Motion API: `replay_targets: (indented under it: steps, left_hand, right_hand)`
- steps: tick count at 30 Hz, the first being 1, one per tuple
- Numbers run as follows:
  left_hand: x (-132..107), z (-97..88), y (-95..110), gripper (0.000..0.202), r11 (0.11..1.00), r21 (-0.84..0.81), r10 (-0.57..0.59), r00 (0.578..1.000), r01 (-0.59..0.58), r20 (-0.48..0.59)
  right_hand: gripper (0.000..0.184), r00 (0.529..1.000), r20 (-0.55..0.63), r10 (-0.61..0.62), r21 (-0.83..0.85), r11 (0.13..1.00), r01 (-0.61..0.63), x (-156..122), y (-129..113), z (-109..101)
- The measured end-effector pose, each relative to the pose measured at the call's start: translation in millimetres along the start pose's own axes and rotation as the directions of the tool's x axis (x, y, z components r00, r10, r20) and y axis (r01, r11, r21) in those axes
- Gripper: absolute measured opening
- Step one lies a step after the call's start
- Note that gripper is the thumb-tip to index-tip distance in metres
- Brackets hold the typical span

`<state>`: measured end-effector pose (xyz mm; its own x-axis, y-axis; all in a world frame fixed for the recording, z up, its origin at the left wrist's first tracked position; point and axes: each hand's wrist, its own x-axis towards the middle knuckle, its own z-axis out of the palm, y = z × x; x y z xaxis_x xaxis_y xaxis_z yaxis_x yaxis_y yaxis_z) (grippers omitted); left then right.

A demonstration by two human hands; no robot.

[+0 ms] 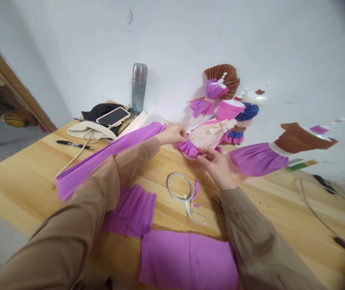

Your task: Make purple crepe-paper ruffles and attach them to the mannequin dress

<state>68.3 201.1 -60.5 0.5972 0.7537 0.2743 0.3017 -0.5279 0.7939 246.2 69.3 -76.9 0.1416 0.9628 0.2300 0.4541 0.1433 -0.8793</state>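
Fingers (181, 129) of the left hand (171, 134) and right hand (220, 167) pinch opposite ends of a purple ruffle (188, 148) at the centre of the frame, against a pale paper dress (207, 136); probably light, soft and easily torn, the ruffle is best held gently by its edges.

A pale wall (87, 52), marked high up by a small curved line (131, 16), rises behind a wood-grained worktop (33, 171) in soft, diffuse light. At far left, a brown frame (12, 81) borders a dimmer space; light floor tiles (1, 235) show at near left.
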Motion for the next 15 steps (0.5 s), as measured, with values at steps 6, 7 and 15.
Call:
replay_targets:
  steps: [6, 7, 15]
  left_hand:
    - [0, 4.6, -1, 0.008, 1.0, -0.028, -0.003, 1.0, 0.002, -0.027]
    - [-1, 5.5, -2, 0.008, 0.999, -0.036, 0.0, 1.0, -0.001, -0.031]
    - [-3, 11.3, -9, 0.01, 0.993, -0.116, 0.01, 0.998, -0.017, -0.056]
  right_hand:
    - [0.039, 1.0, 0.001, 0.007, -0.007, 1.0, -0.007, -1, 0, -1]
    - [0.039, 1.0, 0.001, 0.009, -0.008, 1.0, -0.009, -1, 0, -1]
    - [0.037, 1.0, -0.004, 0.004, -0.011, 1.0, -0.004, -1, 2, -1]
